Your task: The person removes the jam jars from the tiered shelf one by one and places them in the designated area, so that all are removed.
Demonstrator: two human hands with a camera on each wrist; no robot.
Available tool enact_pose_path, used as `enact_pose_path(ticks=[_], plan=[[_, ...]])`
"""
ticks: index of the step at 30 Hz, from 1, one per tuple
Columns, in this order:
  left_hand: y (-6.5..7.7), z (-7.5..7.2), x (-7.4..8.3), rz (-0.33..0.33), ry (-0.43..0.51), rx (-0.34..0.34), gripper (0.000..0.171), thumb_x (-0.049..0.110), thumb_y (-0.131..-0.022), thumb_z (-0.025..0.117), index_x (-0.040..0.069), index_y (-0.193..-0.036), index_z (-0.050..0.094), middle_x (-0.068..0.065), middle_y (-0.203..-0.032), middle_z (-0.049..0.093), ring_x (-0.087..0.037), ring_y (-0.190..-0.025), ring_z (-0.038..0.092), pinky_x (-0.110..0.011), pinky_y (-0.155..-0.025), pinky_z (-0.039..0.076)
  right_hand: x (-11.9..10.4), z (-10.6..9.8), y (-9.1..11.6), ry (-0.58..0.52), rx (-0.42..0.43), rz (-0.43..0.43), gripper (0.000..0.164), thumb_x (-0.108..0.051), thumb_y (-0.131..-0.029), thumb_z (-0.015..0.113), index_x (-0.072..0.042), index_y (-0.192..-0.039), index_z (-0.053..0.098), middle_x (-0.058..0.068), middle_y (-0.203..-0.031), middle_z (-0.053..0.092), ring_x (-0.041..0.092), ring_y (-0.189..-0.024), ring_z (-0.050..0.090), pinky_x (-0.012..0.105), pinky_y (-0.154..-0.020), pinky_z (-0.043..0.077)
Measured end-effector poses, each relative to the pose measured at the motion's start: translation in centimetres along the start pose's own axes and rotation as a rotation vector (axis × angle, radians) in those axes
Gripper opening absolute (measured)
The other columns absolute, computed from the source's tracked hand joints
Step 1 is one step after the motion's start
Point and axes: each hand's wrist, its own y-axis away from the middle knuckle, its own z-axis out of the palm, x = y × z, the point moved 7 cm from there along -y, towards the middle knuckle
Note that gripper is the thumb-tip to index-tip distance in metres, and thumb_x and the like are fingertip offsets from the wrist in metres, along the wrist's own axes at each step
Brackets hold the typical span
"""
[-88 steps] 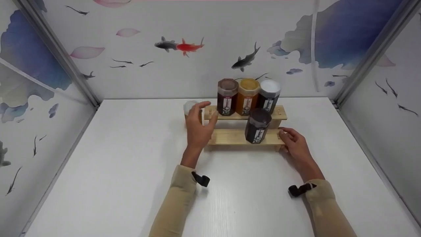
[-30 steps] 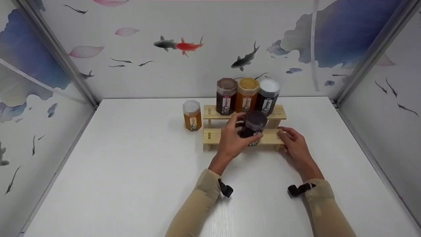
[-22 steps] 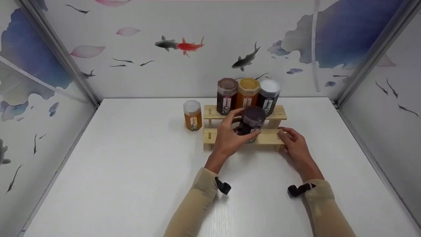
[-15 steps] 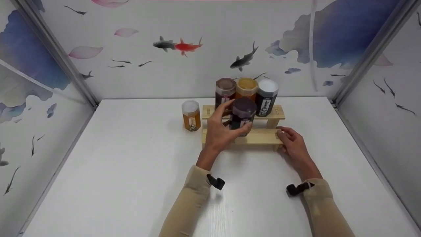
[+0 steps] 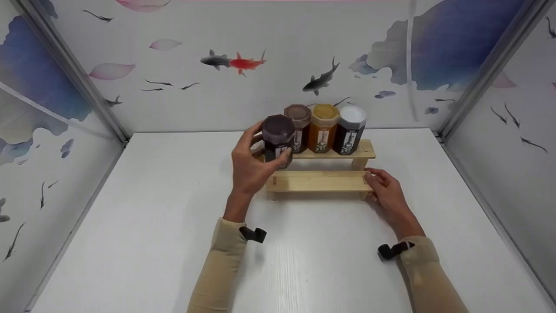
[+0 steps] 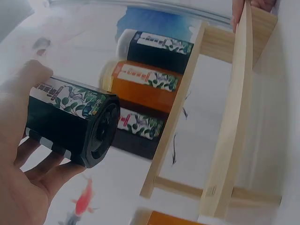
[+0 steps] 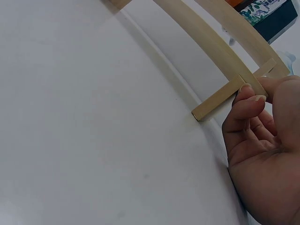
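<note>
My left hand (image 5: 249,167) grips a dark jar (image 5: 278,134) with a purplish-brown lid, raised at the left end of a two-tier wooden rack (image 5: 321,180). In the left wrist view the held jar (image 6: 70,122) lies across the palm, its base facing the rack. On the upper tier stand a dark jar with a brown lid (image 5: 299,141), an amber jar with a yellow lid (image 5: 322,134) and a dark jar with a white lid (image 5: 349,137). My right hand (image 5: 388,191) pinches the right end of the lower tier, which carries no jar.
Behind my left hand, another amber jar (image 6: 168,219) stands left of the rack, mostly hidden in the head view. The white table (image 5: 152,226) is bounded by a back wall (image 5: 173,104) and side panels printed with fish and lotus leaves.
My left hand left the amber jar beside the rack, took the dark jar from the lower tier, lifted it and carried it left. My right hand stayed on the rack's end.
</note>
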Motion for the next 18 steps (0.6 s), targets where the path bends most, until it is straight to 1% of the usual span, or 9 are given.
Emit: enact_pose_path(ticks=[5,9,14,18], plan=[[0.0,-3.3,-1.4,-0.010,-0.034,0.027,0.079,0.025,-0.083,0.096,0.016,-0.153,0.061,-0.004,-0.143,0.067,-0.023,-0.123,0.072,-0.042,-0.087,0.068,0.1,0.2,-0.1,0.006,-0.004,0.003,0.071,-0.051,-0.104,0.069,-0.010,-0.159,0.049,-0.003,-0.104,0.062,0.005,-0.078,0.060,0.018,-0.059,0.048],[-0.1,-5.5,-2.6,-0.036,-0.071,0.069,0.080,0.018,-0.082,0.097,0.013,-0.153,0.061,-0.008,-0.145,0.067,-0.028,-0.125,0.072,-0.047,-0.091,0.067,0.1,0.2,0.0,-0.003,0.001,0.011,0.067,-0.050,-0.105,0.068,-0.012,-0.156,0.051,-0.003,-0.104,0.061,0.005,-0.077,0.059,0.017,-0.058,0.047],[-0.2,-7.4,-3.9,-0.093,-0.100,0.130,0.081,0.010,-0.082,0.095,0.006,-0.153,0.059,-0.015,-0.147,0.065,-0.036,-0.127,0.070,-0.054,-0.095,0.065,0.1,0.0,0.1,-0.012,0.009,0.010,0.063,-0.049,-0.106,0.067,-0.013,-0.155,0.052,-0.002,-0.106,0.062,0.006,-0.078,0.060,0.017,-0.058,0.047],[0.0,-8.5,-4.0,-0.135,-0.098,0.167,0.076,0.007,-0.084,0.092,0.003,-0.152,0.059,-0.018,-0.147,0.065,-0.039,-0.127,0.069,-0.058,-0.098,0.063,-0.1,0.1,0.2,-0.004,-0.002,-0.001,0.064,-0.048,-0.107,0.066,-0.012,-0.157,0.051,-0.002,-0.106,0.061,0.006,-0.076,0.059,0.018,-0.057,0.045]])
